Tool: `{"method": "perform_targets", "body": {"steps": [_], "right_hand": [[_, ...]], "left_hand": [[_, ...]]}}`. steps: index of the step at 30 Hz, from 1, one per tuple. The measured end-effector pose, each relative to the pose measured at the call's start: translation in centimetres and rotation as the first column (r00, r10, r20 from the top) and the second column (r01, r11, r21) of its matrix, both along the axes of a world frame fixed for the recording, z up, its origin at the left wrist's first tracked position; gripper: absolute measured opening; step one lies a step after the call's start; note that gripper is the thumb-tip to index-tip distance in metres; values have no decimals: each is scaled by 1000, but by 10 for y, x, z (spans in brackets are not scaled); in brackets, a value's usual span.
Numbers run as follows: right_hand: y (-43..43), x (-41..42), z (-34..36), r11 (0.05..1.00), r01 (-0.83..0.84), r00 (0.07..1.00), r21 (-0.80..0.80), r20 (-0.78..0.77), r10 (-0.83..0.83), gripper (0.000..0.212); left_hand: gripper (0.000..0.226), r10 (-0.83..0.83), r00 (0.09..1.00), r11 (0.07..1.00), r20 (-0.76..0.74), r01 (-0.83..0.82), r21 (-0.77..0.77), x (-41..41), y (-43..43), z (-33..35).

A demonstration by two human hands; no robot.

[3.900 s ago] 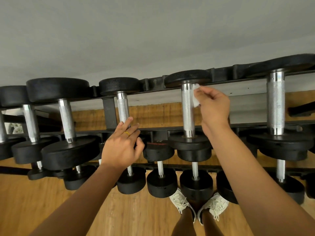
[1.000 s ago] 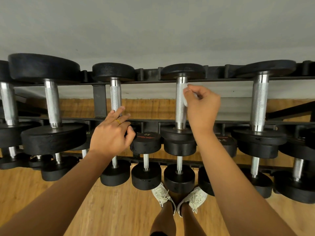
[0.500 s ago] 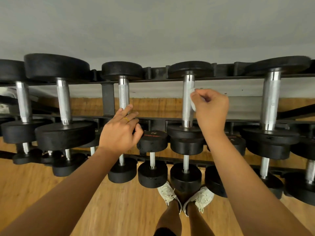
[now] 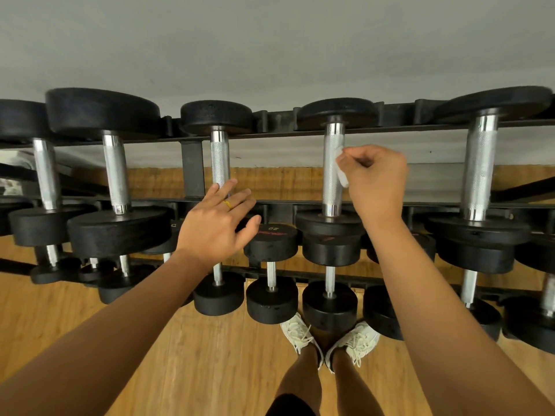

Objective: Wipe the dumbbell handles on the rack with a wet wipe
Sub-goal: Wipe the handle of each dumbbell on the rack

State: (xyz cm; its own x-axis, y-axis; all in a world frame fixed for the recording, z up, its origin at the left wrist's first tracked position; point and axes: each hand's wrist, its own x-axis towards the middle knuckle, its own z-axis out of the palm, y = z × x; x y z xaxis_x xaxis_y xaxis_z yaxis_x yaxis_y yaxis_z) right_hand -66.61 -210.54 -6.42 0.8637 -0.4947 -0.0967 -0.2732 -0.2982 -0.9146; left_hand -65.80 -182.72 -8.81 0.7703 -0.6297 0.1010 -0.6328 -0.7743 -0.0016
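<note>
A black rack (image 4: pixel 192 169) carries rows of black dumbbells with knurled chrome handles. My right hand (image 4: pixel 375 184) pinches a small white wet wipe (image 4: pixel 341 172) and holds it against the right side of the middle top-row handle (image 4: pixel 332 163). My left hand (image 4: pixel 216 226) lies with straight fingers on the lower part of the neighbouring handle (image 4: pixel 219 157) to the left, a yellow ring on one finger. Further top-row handles stand at the left (image 4: pixel 115 169) and at the right (image 4: pixel 480 163).
Smaller dumbbells (image 4: pixel 271 298) hang on the lower tiers in front of my legs. My white shoes (image 4: pixel 300 334) stand on the wooden floor (image 4: pixel 210 370) just below the rack. A grey wall (image 4: pixel 270 40) rises behind it.
The wipe in my right hand has slid a little down the middle handle since a second ago. My left hand has stayed on the neighbouring handle; the view shifted slightly.
</note>
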Motion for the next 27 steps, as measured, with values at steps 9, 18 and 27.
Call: {"method": "perform_targets", "body": {"steps": [9, 18, 27], "right_hand": [[5, -28, -5, 999, -14, 1000, -42, -18, 14, 8], [0, -47, 2, 992, -126, 979, -15, -165, 121, 8], [2, -47, 3, 994, -105, 982, 4, -155, 104, 11]], "left_hand": [[50, -236, 972, 971, 4, 236, 46, 5, 17, -4], [31, -235, 969, 972, 76, 237, -7, 4, 16, -8], [29, -215, 974, 974, 70, 219, -60, 4, 17, -10]]}}
